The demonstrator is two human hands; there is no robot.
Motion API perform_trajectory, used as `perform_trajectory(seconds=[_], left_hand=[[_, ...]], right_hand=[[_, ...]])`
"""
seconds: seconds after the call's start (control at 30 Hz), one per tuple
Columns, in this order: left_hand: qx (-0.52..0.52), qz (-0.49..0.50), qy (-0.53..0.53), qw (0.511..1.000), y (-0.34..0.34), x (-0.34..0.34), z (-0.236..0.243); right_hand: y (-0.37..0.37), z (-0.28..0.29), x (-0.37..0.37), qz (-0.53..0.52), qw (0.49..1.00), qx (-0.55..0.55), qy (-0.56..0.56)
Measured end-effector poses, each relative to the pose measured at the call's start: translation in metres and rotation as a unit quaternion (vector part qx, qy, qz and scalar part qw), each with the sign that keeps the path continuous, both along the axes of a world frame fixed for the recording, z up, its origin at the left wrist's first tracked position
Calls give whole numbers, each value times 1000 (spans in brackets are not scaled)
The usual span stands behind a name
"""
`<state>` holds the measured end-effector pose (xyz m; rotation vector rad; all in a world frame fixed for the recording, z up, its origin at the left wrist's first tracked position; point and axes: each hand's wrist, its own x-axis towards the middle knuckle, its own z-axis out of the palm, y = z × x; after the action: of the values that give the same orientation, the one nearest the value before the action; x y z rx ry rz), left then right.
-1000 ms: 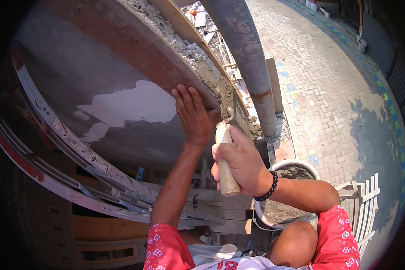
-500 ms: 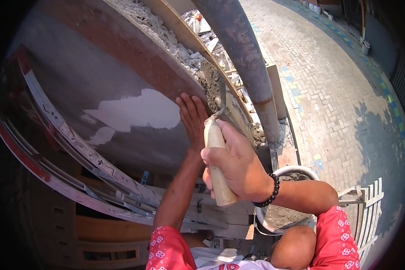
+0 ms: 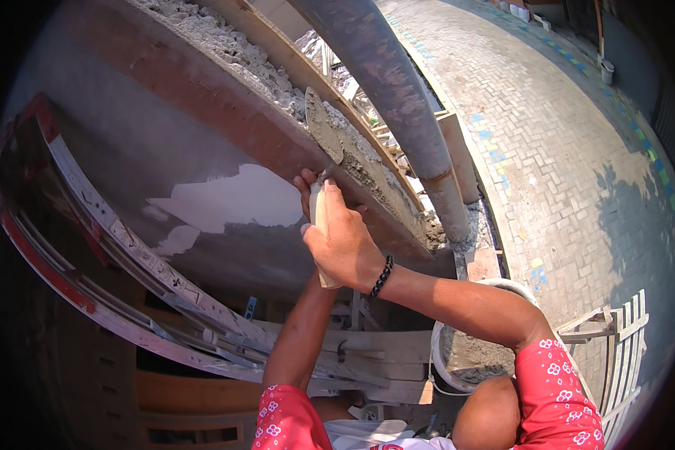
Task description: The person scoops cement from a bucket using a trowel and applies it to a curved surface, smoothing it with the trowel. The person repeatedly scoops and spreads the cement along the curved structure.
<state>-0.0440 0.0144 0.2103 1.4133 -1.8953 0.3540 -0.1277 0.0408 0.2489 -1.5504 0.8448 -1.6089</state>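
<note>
My right hand (image 3: 346, 241) is closed around the wooden handle of a trowel (image 3: 323, 129). The trowel's blade, smeared with mortar, lies tilted over the narrow top of a wall, where wet mortar (image 3: 369, 174) meets rough, dry concrete (image 3: 236, 46). My left hand (image 3: 305, 184) is partly hidden behind the right one. Its visible fingers are extended against the upper face of the wall, on the reddish-brown band (image 3: 225, 112) just below the edge. A pale patch (image 3: 240, 199) marks the grey wall surface beneath.
A wooden board (image 3: 318, 66) runs along the wall top's far edge. Beyond it slants a thick grey pipe (image 3: 386, 75). A ladder (image 3: 139, 244) lies at left. By my right forearm stands a bucket (image 3: 519, 284) of mortar; a slatted wooden rack (image 3: 628, 339) and paved road (image 3: 517, 135) are at right.
My right hand has moved left with the trowel, crossing in front of my left hand. The blade has turned from edge-on to showing its flat face and shifted left along the wall top.
</note>
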Motion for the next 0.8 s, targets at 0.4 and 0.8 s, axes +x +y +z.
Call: perform_trajectory(seconds=[0.4,0.8], left_hand=[[-21,31,-97,995,-35,49,-42],[-104,39,-215,970,-28,31,-20]], right_hand=[[73,-19,-23,211,974,73,28],[39,-36,-38,168,960,201,-96]])
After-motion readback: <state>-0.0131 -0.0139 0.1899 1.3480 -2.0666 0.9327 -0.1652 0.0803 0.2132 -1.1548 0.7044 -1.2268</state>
